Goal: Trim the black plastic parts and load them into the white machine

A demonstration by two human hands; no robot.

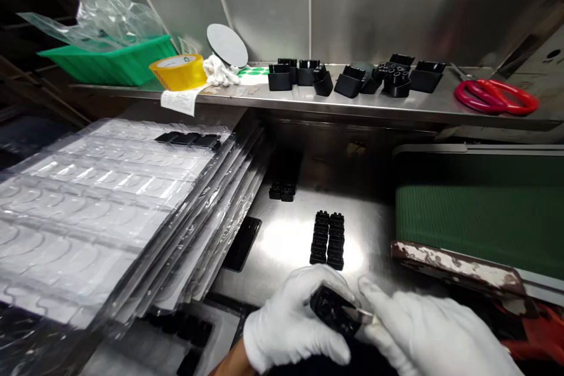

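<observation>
From the left, I see clear trays (101, 200) stacked beside my work. My left hand (293, 320) has its fingers curled closed around a small black part (335, 308), low over the bench (286, 241). My right hand (434, 335) pinches a thin blade (363, 312) against its edge. I judge the part needs steadying, with the blade stroked lightly away from the glove.

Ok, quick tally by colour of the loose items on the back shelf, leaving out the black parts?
Green tray: 1
Yellow tape roll: 1
Red scissors: 1
White cloth: 1
Grey disc: 1
Total: 5
</observation>
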